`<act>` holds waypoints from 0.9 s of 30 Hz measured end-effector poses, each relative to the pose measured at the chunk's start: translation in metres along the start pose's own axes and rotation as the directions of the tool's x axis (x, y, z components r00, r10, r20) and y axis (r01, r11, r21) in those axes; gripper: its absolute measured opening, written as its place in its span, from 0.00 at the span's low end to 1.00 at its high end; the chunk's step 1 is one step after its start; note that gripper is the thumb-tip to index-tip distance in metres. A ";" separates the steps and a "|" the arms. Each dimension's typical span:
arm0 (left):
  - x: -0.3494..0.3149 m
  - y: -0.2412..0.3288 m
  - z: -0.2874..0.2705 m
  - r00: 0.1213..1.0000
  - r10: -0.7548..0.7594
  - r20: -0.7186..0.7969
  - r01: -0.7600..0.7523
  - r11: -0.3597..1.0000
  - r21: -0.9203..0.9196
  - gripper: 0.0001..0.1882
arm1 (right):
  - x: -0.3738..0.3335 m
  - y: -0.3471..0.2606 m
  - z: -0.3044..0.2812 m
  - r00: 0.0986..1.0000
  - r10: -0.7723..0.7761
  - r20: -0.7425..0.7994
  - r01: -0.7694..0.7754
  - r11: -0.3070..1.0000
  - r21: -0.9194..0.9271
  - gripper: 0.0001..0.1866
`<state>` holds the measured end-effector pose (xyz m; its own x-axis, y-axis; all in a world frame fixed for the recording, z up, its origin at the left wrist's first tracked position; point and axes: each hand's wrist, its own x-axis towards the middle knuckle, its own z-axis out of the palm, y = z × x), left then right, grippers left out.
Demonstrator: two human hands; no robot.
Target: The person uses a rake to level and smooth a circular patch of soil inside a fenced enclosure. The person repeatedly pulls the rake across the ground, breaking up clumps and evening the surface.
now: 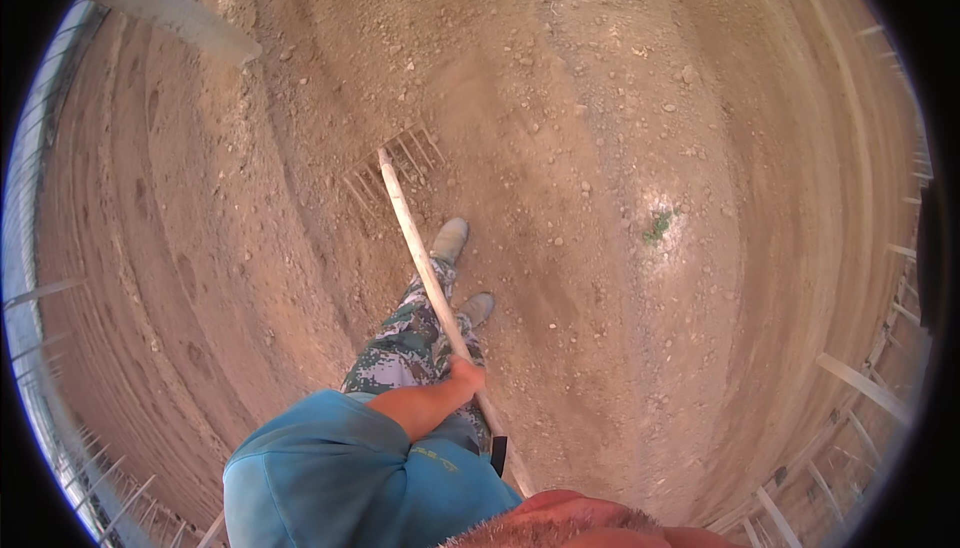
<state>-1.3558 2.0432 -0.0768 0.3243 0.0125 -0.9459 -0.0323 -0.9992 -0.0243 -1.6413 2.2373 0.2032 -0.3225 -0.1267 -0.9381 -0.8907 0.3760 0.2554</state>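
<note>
A rake [403,163] with a long pale wooden handle reaches diagonally from the lower middle to the ground ahead of me. Its wide toothed head rests on loose brown soil, just beyond my shoes. My left hand [467,375] is closed around the handle, about level with my thighs. Below that hand, the handle runs on toward the lower edge and passes out of sight. My right hand does not show. A small black object [498,455] lies against the handle near my blue shirt; its kind is unclear.
My dusty shoes [452,238] stand on bare soil [530,148] scattered with clods and small stones. A small green plant [657,228] grows to the right. Pale posts [865,388] line the right side, and another post [175,13] stands at the far left.
</note>
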 end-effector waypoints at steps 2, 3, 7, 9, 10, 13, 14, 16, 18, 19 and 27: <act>0.034 0.043 -0.031 0.997 0.039 -0.060 -0.039 0.999 0.007 0.41 | 0.033 -0.048 -0.005 1.000 -0.024 -0.006 0.025 0.997 0.068 0.26; 0.051 0.074 -0.051 0.988 0.093 -0.122 -0.090 0.996 0.025 0.41 | 0.052 -0.081 -0.018 0.999 -0.042 -0.021 0.044 0.993 0.108 0.27; 0.128 0.267 -0.157 0.912 0.293 -0.288 -0.313 0.949 -0.027 0.34 | 0.119 -0.261 -0.138 0.943 -0.302 -0.139 0.324 0.926 0.193 0.25; 0.137 0.372 -0.203 0.885 0.327 -0.331 -0.372 0.924 -0.083 0.36 | 0.135 -0.357 -0.210 0.874 -0.409 -0.261 0.470 0.848 0.244 0.26; 0.132 0.421 -0.216 0.848 0.386 -0.362 -0.436 0.897 -0.066 0.35 | 0.143 -0.398 -0.243 0.817 -0.466 -0.341 0.561 0.779 0.280 0.30; 0.139 0.515 -0.270 0.808 0.494 -0.321 -0.570 0.793 -0.215 0.37 | 0.134 -0.543 -0.367 0.735 -0.594 -0.327 0.676 0.678 0.288 0.35; 0.123 0.551 -0.264 0.785 0.541 -0.302 -0.609 0.764 -0.215 0.39 | 0.152 -0.577 -0.396 0.704 -0.608 -0.368 0.710 0.581 0.398 0.33; 0.114 0.606 -0.279 0.736 0.600 -0.312 -0.669 0.716 -0.202 0.42 | 0.159 -0.658 -0.458 0.578 -0.660 -0.479 0.816 0.453 0.360 0.28; 0.127 0.627 -0.314 0.721 0.606 -0.337 -0.681 0.711 -0.177 0.44 | 0.139 -0.729 -0.500 0.619 -0.684 -0.386 0.770 0.429 0.473 0.28; 0.138 0.626 -0.329 0.728 0.594 -0.342 -0.671 0.721 -0.173 0.45 | 0.123 -0.745 -0.504 0.642 -0.694 -0.327 0.746 0.467 0.474 0.28; 0.180 0.530 -0.288 0.735 0.494 -0.465 -0.570 0.821 -0.027 0.47 | 0.126 -0.636 -0.384 0.676 -0.661 -0.327 0.737 0.594 0.323 0.37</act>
<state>-1.0421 1.5053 -0.1672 0.6620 -0.5023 -0.5563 -0.1855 -0.8289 0.5277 -1.2384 1.6293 0.0130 0.2658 -0.6343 -0.7260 -0.6630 0.4264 -0.6153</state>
